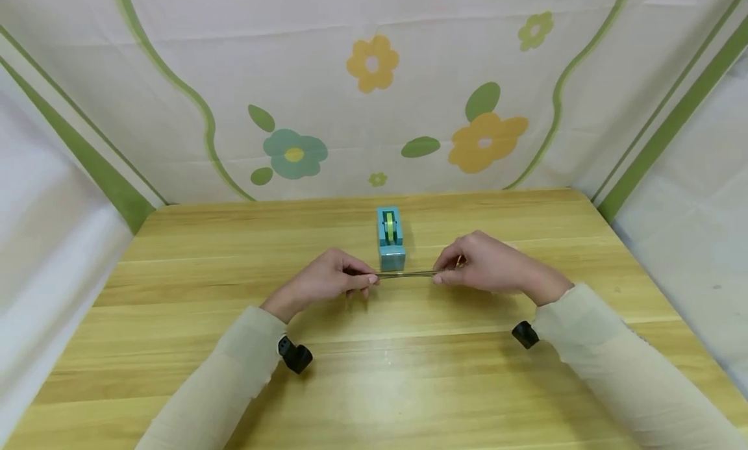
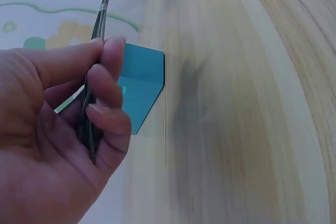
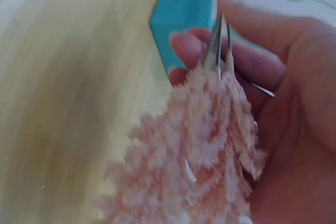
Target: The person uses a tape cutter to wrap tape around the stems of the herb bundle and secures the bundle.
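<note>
My left hand (image 1: 334, 278) pinches the ends of a bunch of thin dark stems (image 1: 407, 275) between thumb and fingers. At the other end, my right hand (image 1: 489, 266) holds the same stems just below their fluffy pink flowers (image 3: 194, 124), so the bunch lies level between both hands. In the left wrist view a pale band (image 2: 103, 7), perhaps tape, shows on the stems. Directly behind the stems stands a teal tape dispenser (image 1: 391, 258) with a yellow-green roll (image 1: 389, 226). The head view mostly hides the flowers behind my right hand.
The wooden table (image 1: 374, 372) stretches toward me and to both sides. At its far edge hangs a white cloth (image 1: 327, 67) printed with flowers, and more white cloth closes off the left and right. Small black cameras (image 1: 295, 355) sit at both wrists.
</note>
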{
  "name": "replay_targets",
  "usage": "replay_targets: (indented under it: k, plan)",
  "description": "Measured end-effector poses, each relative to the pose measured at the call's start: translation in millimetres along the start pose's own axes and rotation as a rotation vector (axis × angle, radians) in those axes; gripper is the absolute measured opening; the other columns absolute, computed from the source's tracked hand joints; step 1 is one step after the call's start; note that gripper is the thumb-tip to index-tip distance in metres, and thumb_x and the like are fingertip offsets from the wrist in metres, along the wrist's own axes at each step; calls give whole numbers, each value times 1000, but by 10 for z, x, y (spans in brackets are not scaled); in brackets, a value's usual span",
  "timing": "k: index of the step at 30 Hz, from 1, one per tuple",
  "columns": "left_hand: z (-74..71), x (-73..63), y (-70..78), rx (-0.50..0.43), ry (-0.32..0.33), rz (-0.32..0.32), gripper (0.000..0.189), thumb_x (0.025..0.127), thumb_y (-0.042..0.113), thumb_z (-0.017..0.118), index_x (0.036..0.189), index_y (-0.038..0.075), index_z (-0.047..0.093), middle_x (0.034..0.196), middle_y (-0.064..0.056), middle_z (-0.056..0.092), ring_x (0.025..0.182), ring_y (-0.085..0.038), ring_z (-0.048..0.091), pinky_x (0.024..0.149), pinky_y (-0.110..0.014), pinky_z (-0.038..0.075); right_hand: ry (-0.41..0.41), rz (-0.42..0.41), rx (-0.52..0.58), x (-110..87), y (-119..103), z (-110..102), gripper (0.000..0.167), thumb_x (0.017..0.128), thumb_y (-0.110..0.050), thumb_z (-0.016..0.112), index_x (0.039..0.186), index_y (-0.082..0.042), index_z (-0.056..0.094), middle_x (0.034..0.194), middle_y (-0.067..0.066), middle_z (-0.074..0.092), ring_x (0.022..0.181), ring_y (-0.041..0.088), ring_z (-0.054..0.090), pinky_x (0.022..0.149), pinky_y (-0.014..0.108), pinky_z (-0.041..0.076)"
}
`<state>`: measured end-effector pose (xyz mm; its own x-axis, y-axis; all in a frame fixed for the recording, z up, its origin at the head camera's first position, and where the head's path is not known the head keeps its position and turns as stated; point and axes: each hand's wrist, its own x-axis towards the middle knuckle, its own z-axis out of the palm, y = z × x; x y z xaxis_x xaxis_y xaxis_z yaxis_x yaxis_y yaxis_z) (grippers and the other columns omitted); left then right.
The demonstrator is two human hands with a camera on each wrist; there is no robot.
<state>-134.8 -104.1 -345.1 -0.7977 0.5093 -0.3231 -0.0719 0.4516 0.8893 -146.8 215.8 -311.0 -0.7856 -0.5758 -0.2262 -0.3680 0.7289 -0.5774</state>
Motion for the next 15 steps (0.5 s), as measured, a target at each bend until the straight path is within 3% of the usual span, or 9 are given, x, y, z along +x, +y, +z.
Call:
replay_targets:
  k: [4, 7, 10, 15]
  plan:
    - [32, 8, 23, 86, -17, -25, 29, 110, 30, 65, 117, 8, 83, 97, -11, 75, 84, -21, 57, 78, -34, 46, 18, 4, 19, -23, 6, -16, 6, 99, -21, 81, 100, -17, 86, 98, -5, 78, 87, 14, 66, 75, 31, 56]
    - [51, 14, 27, 138, -46, -34, 34, 113, 37, 59, 116, 12, 82, 108, -5, 76, 96, -21, 59, 87, -37, 46, 96, -43, -88, -23, -13, 23, 1, 93, -19, 86, 92, -19, 86, 91, -7, 76, 84, 10, 65, 73, 28, 55]
    - [44, 4, 19, 127, -32, -32, 32, 113, 34, 58, 115, 12, 82, 120, -2, 78, 108, -21, 63, 97, -40, 49, 135, -66, -164, -20, -49, 58, 5, 91, -22, 89, 88, -23, 85, 88, -9, 73, 82, 7, 64, 72, 29, 55]
    - [-19, -32, 6, 92, 12, -19, 27, 112, 27, 62, 116, 9, 82, 121, -5, 80, 114, -25, 68, 103, -46, 54, 14, -42, -72, -13, -97, 46, 4, 98, -26, 82, 95, -24, 83, 92, -11, 77, 84, 8, 67, 78, 31, 57]
